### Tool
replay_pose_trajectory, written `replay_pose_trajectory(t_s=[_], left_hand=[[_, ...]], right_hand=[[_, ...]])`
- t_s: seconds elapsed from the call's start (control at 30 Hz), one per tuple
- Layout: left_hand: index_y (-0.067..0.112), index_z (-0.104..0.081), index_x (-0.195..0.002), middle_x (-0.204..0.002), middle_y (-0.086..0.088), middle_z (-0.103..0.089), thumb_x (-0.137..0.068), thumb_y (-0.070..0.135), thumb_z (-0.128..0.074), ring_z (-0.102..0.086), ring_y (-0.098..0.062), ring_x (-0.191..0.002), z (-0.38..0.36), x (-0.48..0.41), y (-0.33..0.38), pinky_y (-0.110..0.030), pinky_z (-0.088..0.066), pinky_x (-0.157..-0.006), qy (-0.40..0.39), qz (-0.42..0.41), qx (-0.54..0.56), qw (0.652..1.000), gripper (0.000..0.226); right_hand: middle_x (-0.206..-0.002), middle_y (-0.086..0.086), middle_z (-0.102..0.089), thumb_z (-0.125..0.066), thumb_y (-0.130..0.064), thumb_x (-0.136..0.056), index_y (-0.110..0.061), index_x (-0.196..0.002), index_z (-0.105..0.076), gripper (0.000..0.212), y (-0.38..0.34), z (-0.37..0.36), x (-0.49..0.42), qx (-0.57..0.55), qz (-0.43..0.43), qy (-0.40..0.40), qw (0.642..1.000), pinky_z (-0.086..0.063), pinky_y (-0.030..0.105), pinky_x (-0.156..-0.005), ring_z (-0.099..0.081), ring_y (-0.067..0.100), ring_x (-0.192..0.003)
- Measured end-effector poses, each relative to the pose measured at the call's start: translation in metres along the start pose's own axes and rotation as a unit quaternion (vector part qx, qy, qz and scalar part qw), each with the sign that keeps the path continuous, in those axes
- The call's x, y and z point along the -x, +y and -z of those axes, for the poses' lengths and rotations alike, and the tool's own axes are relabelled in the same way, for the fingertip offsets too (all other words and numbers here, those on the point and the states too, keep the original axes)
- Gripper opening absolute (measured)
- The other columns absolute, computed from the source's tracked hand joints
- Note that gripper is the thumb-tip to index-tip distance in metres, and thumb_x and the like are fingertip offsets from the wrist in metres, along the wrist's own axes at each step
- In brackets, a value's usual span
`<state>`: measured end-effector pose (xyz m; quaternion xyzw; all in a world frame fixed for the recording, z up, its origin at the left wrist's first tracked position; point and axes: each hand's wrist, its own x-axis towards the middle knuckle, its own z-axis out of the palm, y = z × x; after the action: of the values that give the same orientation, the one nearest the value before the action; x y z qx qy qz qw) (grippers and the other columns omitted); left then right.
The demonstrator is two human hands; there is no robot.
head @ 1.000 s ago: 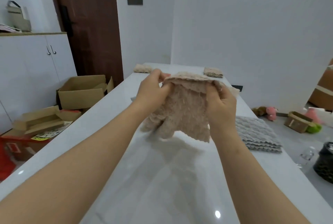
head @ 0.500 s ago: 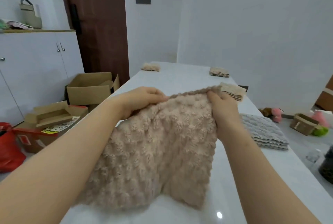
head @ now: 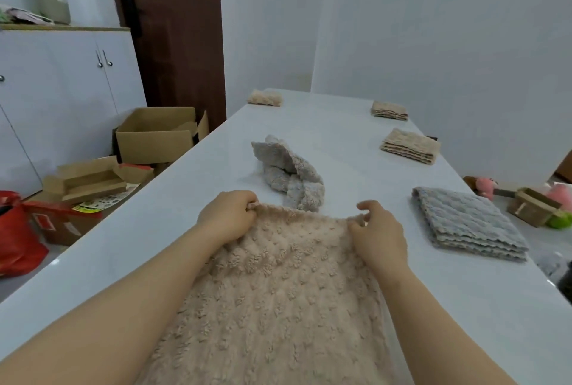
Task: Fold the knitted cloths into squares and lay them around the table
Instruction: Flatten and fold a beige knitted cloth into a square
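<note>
Lowered from mid-air since half a second before, the beige knitted cloth (head: 278, 291) lay spread flat at 6 o'clock on the white table (head: 340, 124), bobbled fluffy face up. The left hand (head: 227, 217) pinched its 11 o'clock corner with curled fingers. The right hand (head: 379, 234) pinched the 1 o'clock corner, forefinger lifted. A crumpled grey cloth (head: 288, 174) lay just beyond at 12 o'clock.

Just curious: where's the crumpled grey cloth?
The crumpled grey cloth lies centre of the head view, just beyond the beige cloth, left of the folded grey cloth.
</note>
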<state>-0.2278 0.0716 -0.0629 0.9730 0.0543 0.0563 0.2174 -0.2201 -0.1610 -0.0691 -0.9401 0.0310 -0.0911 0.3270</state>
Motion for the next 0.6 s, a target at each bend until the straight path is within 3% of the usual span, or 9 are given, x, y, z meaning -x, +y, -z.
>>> replay_pose_trajectory(t_s=[0.1,0.23,0.33,0.4,0.47,0.53,0.6], left_hand=[[0.023,-0.056,-0.084,-0.09,0.001,-0.061,-0.091,0.016,-0.044,-0.054,-0.021,-0.083,-0.005,-0.009,0.001,-0.031,-0.042,-0.065,0.048,0.002,0.019,0.999,0.015],[0.023,-0.06,-0.094,-0.096,0.002,-0.063,-0.092,0.019,-0.044,-0.055,-0.021,-0.09,-0.013,-0.024,-0.002,-0.03,-0.041,-0.068,0.081,0.004,0.01,0.997,0.017],[0.021,-0.062,-0.099,-0.097,0.002,-0.065,-0.094,0.018,-0.042,-0.057,-0.022,-0.091,-0.02,-0.031,-0.006,-0.029,-0.038,-0.067,0.108,-0.005,-0.023,0.994,0.021],[0.022,-0.062,-0.103,-0.1,0.002,-0.065,-0.095,0.019,-0.041,-0.058,-0.022,-0.093,-0.024,-0.037,-0.009,-0.029,-0.039,-0.068,0.125,0.004,-0.024,0.992,0.022],[0.022,-0.062,-0.107,-0.102,0.003,-0.065,-0.095,0.02,-0.042,-0.058,-0.022,-0.095,-0.025,-0.044,-0.012,-0.03,-0.043,-0.07,0.14,0.013,-0.018,0.99,0.023],[0.021,-0.061,-0.109,-0.104,0.001,-0.066,-0.095,0.019,-0.042,-0.058,-0.023,-0.095,-0.026,-0.052,-0.015,-0.033,-0.046,-0.074,0.152,0.018,-0.017,0.988,0.024],[0.021,-0.059,-0.114,-0.111,0.0,-0.064,-0.095,0.016,-0.042,-0.056,-0.024,-0.101,-0.027,-0.058,-0.017,-0.035,-0.044,-0.082,0.159,0.023,-0.026,0.987,0.026]], right_hand=[[-0.131,0.006,-0.051,-0.048,-0.022,-0.089,-0.029,-0.13,-0.046,0.041,-0.016,-0.01,-0.012,0.036,0.072,0.021,0.997,-0.04,0.039,-0.093,-0.045,0.029,-0.118],[-0.127,0.009,-0.048,-0.046,-0.015,-0.087,-0.033,-0.137,-0.036,0.054,-0.035,-0.036,-0.038,0.05,0.121,-0.06,0.99,-0.04,0.038,-0.091,-0.047,0.03,-0.114],[-0.11,0.01,-0.056,-0.046,-0.006,-0.083,-0.021,-0.118,-0.054,0.039,-0.042,-0.055,-0.057,0.027,0.122,-0.093,0.988,-0.044,0.033,-0.079,-0.052,0.027,-0.099],[-0.092,0.007,-0.058,-0.047,-0.002,-0.082,-0.013,-0.097,-0.06,0.022,-0.045,-0.058,-0.072,-0.066,0.084,-0.034,0.994,-0.036,0.028,-0.067,-0.051,0.023,-0.086],[-0.087,0.007,-0.061,-0.049,-0.005,-0.084,-0.01,-0.093,-0.06,0.015,-0.046,-0.054,-0.09,-0.168,0.013,0.051,0.984,-0.04,0.027,-0.07,-0.057,0.025,-0.086],[-0.1,0.008,-0.064,-0.049,-0.008,-0.086,-0.012,-0.108,-0.059,0.024,-0.047,-0.046,-0.105,-0.249,-0.031,0.086,0.964,-0.048,0.032,-0.084,-0.061,0.027,-0.097],[-0.12,0.003,-0.055,-0.049,-0.008,-0.088,-0.02,-0.133,-0.045,0.047,-0.049,-0.041,-0.106,-0.257,-0.022,0.05,0.965,-0.041,0.028,-0.089,-0.053,0.019,-0.111]])
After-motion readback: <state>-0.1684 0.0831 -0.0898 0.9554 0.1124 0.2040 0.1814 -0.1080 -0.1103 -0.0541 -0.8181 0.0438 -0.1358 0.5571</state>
